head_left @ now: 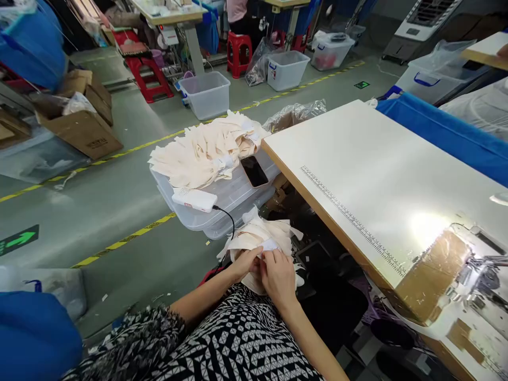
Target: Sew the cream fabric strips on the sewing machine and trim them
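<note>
A bundle of cream fabric pieces [254,233] rests on my lap, with a small white slip [270,244] on it. My left hand [246,263] is closed on the bundle from the left. My right hand [278,272] pinches at the slip's lower edge, its fingertips close to the left ones. A larger pile of cream fabric bundles [198,151] lies on a lidded clear plastic box [226,198] ahead. On the same lid are a dark phone [254,171] and a white power bank [194,199] with a black cable.
To the right stands a white table [357,153] with a printed ruler and a sewing machine [482,280]. Blue cloth [444,127] hangs beyond it. Clear bins [206,95], red stools [238,53] and a cardboard box [79,116] stand on the floor. A person [242,13] sits at the back.
</note>
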Tool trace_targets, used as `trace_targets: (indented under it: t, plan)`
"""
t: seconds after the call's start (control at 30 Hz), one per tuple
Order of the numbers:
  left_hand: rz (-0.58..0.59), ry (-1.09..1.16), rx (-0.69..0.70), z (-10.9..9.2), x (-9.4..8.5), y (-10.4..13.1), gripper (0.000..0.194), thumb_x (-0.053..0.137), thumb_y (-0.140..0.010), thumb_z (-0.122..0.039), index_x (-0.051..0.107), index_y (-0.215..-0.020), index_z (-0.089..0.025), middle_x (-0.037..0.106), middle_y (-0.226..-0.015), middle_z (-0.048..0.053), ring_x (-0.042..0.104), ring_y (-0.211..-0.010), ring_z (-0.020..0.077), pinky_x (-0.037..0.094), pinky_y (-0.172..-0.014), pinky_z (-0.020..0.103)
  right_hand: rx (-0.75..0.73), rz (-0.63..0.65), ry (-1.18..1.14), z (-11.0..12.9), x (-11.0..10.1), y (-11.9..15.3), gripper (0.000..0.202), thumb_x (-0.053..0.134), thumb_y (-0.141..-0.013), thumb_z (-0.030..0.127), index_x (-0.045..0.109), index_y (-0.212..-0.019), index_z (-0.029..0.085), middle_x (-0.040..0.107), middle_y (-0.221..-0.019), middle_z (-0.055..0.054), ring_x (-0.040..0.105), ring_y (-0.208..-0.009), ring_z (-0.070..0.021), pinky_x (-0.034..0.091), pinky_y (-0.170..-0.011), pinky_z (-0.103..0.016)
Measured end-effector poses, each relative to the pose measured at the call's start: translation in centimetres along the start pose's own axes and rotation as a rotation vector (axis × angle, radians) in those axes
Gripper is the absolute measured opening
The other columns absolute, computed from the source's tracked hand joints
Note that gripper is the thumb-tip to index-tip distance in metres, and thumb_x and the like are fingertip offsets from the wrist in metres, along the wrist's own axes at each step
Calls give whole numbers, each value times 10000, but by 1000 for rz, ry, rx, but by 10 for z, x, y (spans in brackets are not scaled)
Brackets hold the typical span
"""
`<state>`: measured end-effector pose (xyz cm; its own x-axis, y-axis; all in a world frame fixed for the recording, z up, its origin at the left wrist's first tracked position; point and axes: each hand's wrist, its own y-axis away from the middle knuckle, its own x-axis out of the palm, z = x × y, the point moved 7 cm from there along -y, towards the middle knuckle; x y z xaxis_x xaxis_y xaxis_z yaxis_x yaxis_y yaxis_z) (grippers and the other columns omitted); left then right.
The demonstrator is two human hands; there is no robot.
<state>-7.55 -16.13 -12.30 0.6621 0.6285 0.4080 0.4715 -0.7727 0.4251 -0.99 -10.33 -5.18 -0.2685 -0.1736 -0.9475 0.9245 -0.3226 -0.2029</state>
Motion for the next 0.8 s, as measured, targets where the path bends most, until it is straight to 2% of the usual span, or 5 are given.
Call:
trace_targets:
  t: [0.1,0.27,0.47,0.67,0.8]
  plan:
    - [-84,-56,-67,-2,-13,27,410,682,-761,-556,677,-869,-161,702,-839,88,654,-812,214,552,-731,336,3,-29,-19,-3,3,4,175,432,-956,172,545,-824,198,569,-761,-50,514,-734,-220,326,-692,-345]
    - [-215,-175,140,-35,-19,67,257,648,-828,-412,602,-893,-168,670,-783,28,610,-804,164,477,-843,315,-32,-72,-62,4,2,7,207,413,-955,151,547,-804,198,551,-724,-34,504,-714,-206,321,-672,-335]
    - [33,35,116,-39,15,41,217,614,-823,-356,546,-926,-177,653,-698,-9,601,-546,127,489,-617,286,-29,-67,-212,-2,-14,4,133,441,-887,121,554,-921,182,585,-784,-50,548,-735,-211,396,-674,-329]
    - [39,93,-57,-14,9,26,364,747,-729,-409,487,-837,-179,713,-911,43,632,-518,110,491,-547,245,79,64,-556,-12,-30,12,556,437,-756,76,427,-1308,151,589,-1184,-130,628,-946,-200,547,-826,-334]
    - [47,177,-153,-11,10,32,426,823,-678,-372,498,-871,-175,703,-815,33,602,-522,95,450,-507,198,-63,141,-356,13,-29,22,689,425,-714,57,393,-1401,96,518,-1364,-199,593,-1142,-276,564,-881,-400]
